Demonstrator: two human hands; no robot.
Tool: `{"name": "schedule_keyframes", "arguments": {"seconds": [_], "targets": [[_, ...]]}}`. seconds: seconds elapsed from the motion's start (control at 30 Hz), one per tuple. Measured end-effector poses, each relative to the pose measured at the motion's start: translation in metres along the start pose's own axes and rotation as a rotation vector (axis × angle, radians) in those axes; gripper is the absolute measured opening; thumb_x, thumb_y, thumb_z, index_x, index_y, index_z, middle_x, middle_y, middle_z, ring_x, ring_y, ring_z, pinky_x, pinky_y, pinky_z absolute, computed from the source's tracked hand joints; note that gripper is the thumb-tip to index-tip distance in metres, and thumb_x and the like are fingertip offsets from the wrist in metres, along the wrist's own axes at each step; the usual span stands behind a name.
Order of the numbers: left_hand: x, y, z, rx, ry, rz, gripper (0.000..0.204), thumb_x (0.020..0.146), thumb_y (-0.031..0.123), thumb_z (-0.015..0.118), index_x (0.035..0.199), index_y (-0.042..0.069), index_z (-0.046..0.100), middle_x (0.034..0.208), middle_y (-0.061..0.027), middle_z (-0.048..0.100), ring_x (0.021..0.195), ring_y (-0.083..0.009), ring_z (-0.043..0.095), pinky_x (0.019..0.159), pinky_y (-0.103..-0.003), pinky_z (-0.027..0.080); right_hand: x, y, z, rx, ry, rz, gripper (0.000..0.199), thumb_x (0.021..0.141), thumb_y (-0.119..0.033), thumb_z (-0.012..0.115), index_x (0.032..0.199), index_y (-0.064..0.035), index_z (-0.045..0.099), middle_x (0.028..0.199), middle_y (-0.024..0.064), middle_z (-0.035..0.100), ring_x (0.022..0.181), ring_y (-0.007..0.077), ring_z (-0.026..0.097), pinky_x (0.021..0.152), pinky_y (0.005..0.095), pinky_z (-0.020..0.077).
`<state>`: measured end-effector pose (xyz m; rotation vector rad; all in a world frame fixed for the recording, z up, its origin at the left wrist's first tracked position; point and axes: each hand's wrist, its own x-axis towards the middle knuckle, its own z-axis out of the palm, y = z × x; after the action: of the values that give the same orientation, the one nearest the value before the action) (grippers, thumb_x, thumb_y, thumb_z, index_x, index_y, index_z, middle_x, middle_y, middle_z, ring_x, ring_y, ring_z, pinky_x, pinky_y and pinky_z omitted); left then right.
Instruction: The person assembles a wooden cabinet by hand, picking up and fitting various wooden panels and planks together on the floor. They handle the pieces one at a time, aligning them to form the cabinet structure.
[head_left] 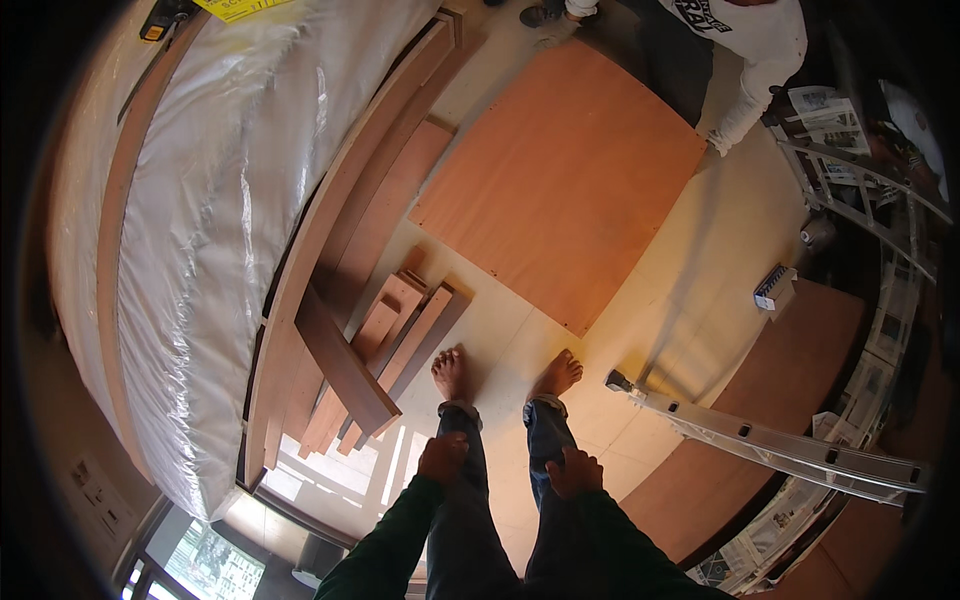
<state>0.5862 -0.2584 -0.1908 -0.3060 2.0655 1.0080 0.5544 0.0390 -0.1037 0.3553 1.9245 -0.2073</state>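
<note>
My left hand (443,458), fingers curled and closed, grips the left leg of my blue jeans (478,490) near the knee. On the other leg, my right hand (575,474) is closed the same way, knuckles up. No tool shows in either. Ahead of my bare feet a large reddish-brown wooden panel (565,185) lies flat. A co-worker in a white top (765,50) crouches at its far right, one hand (720,138) by the panel's corner. Several wooden boards (375,325) are stacked to my left, a short plank (345,365) leaning across them.
Plastic-wrapped wooden furniture (215,220) runs along the left. At the right lie an aluminium ladder (780,440), another brown panel (760,400) and a small blue-and-white box (775,288). Newspaper sheets (835,115) lie farther back.
</note>
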Motion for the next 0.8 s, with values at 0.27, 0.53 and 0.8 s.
{"name": "schedule_keyframes", "arguments": {"seconds": [0.27,0.53,0.8], "targets": [[0.001,0.077,-0.014,0.358,-0.251,0.133,0.03,0.09,0.027,0.06,0.108,0.005,0.067,0.1,-0.0208,0.069,0.096,-0.0405,0.066,0.089,-0.047,0.052,-0.035,0.038,-0.007,0.272,0.032,0.016,0.062,0.091,-0.053,0.057,0.127,-0.0026,0.061,0.122,0.0232,0.065,0.12,0.0356,0.059,0.103,0.0456,0.0455],[0.089,0.227,-0.121,0.013,0.48,0.426,0.084,0.094,0.042,0.063,0.152,-0.004,0.023,0.157,-0.0299,0.023,0.147,-0.0433,0.023,0.116,-0.052,0.026,0.069,0.005,-0.098,1.597,-0.035,-0.177,0.079,0.093,-0.065,0.056,0.145,-0.006,0.044,0.132,0.0095,0.056,0.126,0.0267,0.05,0.107,0.043,0.0367],[0.123,0.269,-0.159,0.154,0.659,0.521,0.082,0.084,0.013,0.073,0.151,0.0,0.028,0.153,-0.0253,0.036,0.141,-0.0406,0.035,0.116,-0.048,0.029,0.138,-0.14,-0.239,1.943,-0.22,-0.601,0.088,0.083,-0.072,0.063,0.138,-0.0057,0.045,0.134,0.012,0.054,0.126,0.0262,0.049,0.106,0.0428,0.0366]]}}
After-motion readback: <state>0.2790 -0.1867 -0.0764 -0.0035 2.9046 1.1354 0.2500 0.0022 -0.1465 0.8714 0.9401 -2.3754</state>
